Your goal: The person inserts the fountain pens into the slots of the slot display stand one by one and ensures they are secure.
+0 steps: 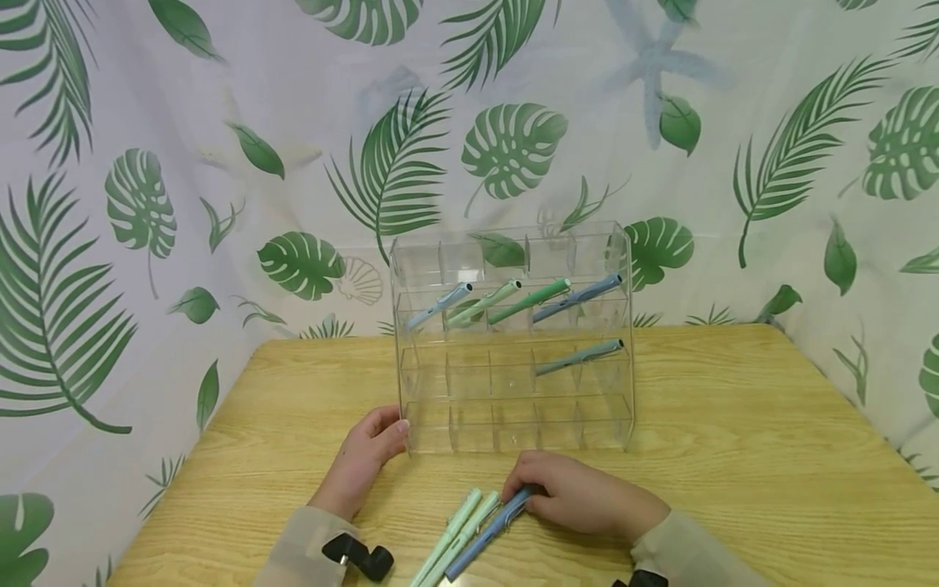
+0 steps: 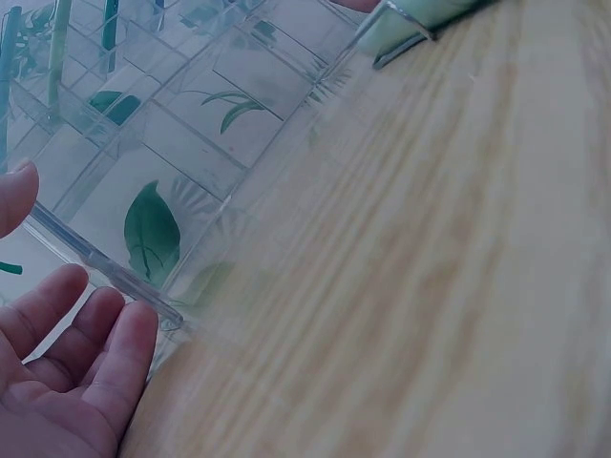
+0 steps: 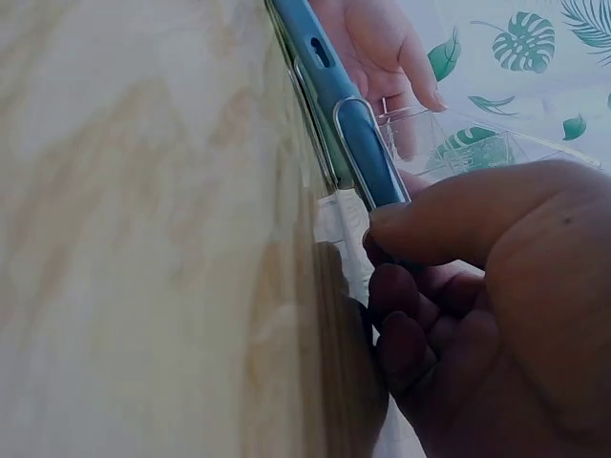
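Observation:
A clear acrylic pen rack (image 1: 513, 412) stands upright on the table. My left hand (image 1: 370, 448) is at its lower left edge, thumb in front and fingers round the side; in the left wrist view the fingers (image 2: 134, 334) look loose along the panel edge. With thumb and fingertips my right hand (image 1: 568, 493) pinches the upper, clip end of a blue pen (image 1: 484, 538), also seen in the right wrist view (image 3: 368, 143). Beside it on the table lie two light green pens (image 1: 449, 534), side by side.
In an upper tier of the rack rest a light blue pen (image 1: 440, 306), a light green pen (image 1: 484, 304), a green pen (image 1: 530, 300) and a dark blue pen (image 1: 578, 298). A grey-green pen (image 1: 579, 357) lies lower right. Leaf-print cloth (image 1: 513, 147) hangs behind the wooden table (image 1: 734, 424).

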Tool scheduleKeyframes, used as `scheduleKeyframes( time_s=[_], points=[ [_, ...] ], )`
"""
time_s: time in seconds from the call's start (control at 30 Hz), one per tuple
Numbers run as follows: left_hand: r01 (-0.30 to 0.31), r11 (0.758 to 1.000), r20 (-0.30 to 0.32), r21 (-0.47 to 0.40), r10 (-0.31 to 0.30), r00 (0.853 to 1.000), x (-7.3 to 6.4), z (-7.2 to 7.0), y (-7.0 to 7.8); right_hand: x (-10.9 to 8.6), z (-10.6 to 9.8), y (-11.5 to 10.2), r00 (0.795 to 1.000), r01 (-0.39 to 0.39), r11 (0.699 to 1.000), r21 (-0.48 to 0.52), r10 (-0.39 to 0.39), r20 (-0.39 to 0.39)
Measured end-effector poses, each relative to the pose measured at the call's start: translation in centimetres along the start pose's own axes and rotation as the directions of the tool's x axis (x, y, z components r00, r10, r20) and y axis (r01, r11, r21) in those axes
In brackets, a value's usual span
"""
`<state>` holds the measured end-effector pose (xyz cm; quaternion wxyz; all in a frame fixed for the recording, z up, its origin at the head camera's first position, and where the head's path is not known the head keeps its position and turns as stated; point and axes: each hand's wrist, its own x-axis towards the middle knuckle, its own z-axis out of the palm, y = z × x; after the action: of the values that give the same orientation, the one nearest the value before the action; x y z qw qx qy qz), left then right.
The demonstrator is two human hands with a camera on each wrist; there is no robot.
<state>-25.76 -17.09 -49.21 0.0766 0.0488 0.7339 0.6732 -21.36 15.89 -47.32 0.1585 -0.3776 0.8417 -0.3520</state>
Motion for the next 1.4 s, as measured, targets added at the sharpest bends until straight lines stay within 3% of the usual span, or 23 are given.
scheduleKeyframes(
  time_s=[0.2,0.33,0.53,0.67,1.0,1.23,1.4],
  points=[
    [-0.002,1.000,0.002,0.001,0.002,1.000,0.1,0.0,0.1,-0.2,-0.1,-0.1,1.000,-0.001,1.000,0.028,0.001,0.001],
    [-0.001,1.000,0.004,-0.002,0.001,1.000,0.1,0.0,0.0,-0.4,-0.3,-0.2,1.000,-0.030,0.991,0.130,0.029,0.012],
    [0.002,1.000,0.000,0.000,-0.002,1.000,0.1,-0.1,0.0,-0.5,-0.7,-0.4,0.997,-0.077,0.939,0.335,0.068,0.037],
    [0.001,1.000,-0.003,0.010,-0.001,1.000,0.0,-0.1,0.2,-0.4,-0.8,-0.5,0.998,-0.051,0.904,0.424,0.036,0.044],
    [0.002,1.000,0.006,0.019,-0.003,1.000,0.2,-0.1,-0.1,-0.6,-1.2,-0.5,0.999,-0.009,0.859,0.512,0.025,-0.025],
    [-0.013,1.000,0.009,0.013,0.013,1.000,0.2,-0.1,-0.1,-0.6,-1.5,-0.9,0.998,0.051,0.794,0.605,-0.013,-0.067],
    [-0.031,0.999,0.016,-0.009,0.031,0.999,0.1,0.0,0.2,-0.6,-2.1,-1.4,0.996,0.062,0.790,0.610,-0.006,-0.093]
  ],
)
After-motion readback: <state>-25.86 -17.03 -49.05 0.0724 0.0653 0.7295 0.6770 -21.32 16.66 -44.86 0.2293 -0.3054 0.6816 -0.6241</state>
